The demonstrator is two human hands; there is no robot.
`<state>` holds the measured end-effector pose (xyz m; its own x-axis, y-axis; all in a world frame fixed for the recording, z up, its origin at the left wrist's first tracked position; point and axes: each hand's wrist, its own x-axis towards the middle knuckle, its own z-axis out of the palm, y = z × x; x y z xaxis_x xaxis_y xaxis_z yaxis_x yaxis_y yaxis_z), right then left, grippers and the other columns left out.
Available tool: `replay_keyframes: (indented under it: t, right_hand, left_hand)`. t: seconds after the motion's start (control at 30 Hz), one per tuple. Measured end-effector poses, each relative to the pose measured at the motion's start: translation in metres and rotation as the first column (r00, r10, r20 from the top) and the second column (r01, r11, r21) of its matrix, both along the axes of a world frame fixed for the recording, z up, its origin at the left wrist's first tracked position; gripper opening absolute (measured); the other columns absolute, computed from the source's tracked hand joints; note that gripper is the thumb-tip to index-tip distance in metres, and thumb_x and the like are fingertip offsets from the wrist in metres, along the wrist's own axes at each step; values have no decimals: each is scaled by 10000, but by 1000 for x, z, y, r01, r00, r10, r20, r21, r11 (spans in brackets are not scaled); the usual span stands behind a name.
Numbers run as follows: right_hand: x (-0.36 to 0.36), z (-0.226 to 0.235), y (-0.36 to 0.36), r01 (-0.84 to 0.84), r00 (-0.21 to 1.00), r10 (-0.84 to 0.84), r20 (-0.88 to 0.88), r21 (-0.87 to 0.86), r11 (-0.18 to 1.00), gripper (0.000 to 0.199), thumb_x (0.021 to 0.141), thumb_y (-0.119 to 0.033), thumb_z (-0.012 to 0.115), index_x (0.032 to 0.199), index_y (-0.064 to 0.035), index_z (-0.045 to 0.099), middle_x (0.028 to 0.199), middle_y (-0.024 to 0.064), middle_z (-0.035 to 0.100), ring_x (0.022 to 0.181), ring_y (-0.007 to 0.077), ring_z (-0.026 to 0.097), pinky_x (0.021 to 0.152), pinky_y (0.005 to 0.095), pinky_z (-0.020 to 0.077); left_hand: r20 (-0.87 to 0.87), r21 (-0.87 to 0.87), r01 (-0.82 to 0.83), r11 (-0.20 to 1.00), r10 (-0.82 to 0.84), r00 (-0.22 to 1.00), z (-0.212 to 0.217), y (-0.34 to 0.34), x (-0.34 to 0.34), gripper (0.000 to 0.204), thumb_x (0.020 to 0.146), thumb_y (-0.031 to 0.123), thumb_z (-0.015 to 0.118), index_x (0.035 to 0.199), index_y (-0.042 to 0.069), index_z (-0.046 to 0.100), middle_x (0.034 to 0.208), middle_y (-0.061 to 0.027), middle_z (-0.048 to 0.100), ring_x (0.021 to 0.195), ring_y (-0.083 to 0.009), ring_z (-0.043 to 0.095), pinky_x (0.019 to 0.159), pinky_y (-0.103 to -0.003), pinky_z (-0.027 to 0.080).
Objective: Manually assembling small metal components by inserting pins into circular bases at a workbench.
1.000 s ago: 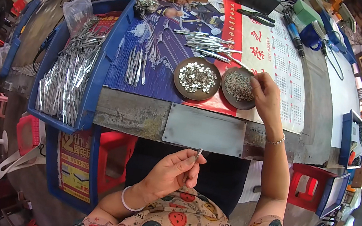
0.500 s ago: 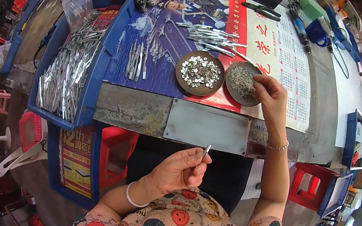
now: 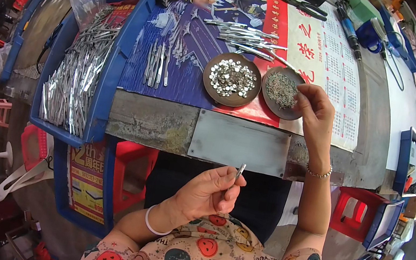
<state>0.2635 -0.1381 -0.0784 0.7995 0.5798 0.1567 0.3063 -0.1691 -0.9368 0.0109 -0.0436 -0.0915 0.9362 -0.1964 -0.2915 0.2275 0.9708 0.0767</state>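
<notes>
Nearest the camera, over the lap and a patterned shirt, the left hand point(image 3: 207, 192) is raised with its fingers curled shut around a thin metal strip point(image 3: 239, 171), which sticks up and tilts slightly right from between thumb and forefinger. A white bangle sits on that wrist.

Beyond it runs the near edge of the surface point(image 3: 239, 141), faced with grey metal plates. Just past this edge stand two round brown dishes side by side, nearly touching. The left dish point(image 3: 232, 79) holds a heap of small shiny round pieces. The right dish point(image 3: 282, 92) holds a pile of thin dull pins. The right hand point(image 3: 314, 106) reaches over the right rim of that dish, fingertips pinched together at the pile; whether something is caught between them cannot be told. A beaded bracelet circles this wrist.

Left of the dishes, short metal strips point(image 3: 158, 62) lie in a loose row on a blue printed sheet. Farther left, a blue tray point(image 3: 115, 66) is filled with a thick heap of long metal strips. Behind the dishes lies another scatter of longer strips point(image 3: 245, 35). A red and white calendar sheet point(image 3: 327, 62) covers the right part of the surface, and at the far edge lie black pliers point(image 3: 303, 6) and blue-handled tools point(image 3: 351, 30).
</notes>
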Motion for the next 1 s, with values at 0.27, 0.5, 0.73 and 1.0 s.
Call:
replay_keyframes:
  t: [0.27,0.5,0.73,1.0]
  right_hand:
    - [-85,28,-20,-195,959,196,-203,24,980,132,870,27,537,999,11,559,849,43,602,744,94,600,641,225,480]
    - [-135,9,-41,-244,966,249,-71,74,967,143,884,55,540,1006,0,490,828,54,595,705,83,575,602,193,455]
    - [-146,7,-39,-129,985,116,126,103,986,183,810,54,629,960,-22,557,795,75,618,639,149,617,562,236,476]
    - [-147,6,-41,-182,966,164,200,78,980,200,847,106,564,1005,9,490,832,76,596,700,121,594,628,225,474]
  left_hand:
    - [8,1,-23,1000,23,1000,0,2,-5,216,974,248,484,1001,44,552,718,-17,546,534,-110,509,509,-230,416]
    - [-35,0,23,1000,-23,999,2,-2,-2,216,969,264,495,967,55,549,730,-19,561,554,-118,547,499,-218,427]
    - [-27,31,30,999,-29,999,4,-8,-3,216,973,268,487,949,64,554,713,-17,562,549,-114,554,503,-215,448]
    - [-12,13,39,999,-39,999,2,-12,-3,207,973,261,488,948,67,555,714,-20,567,553,-115,558,514,-214,460]
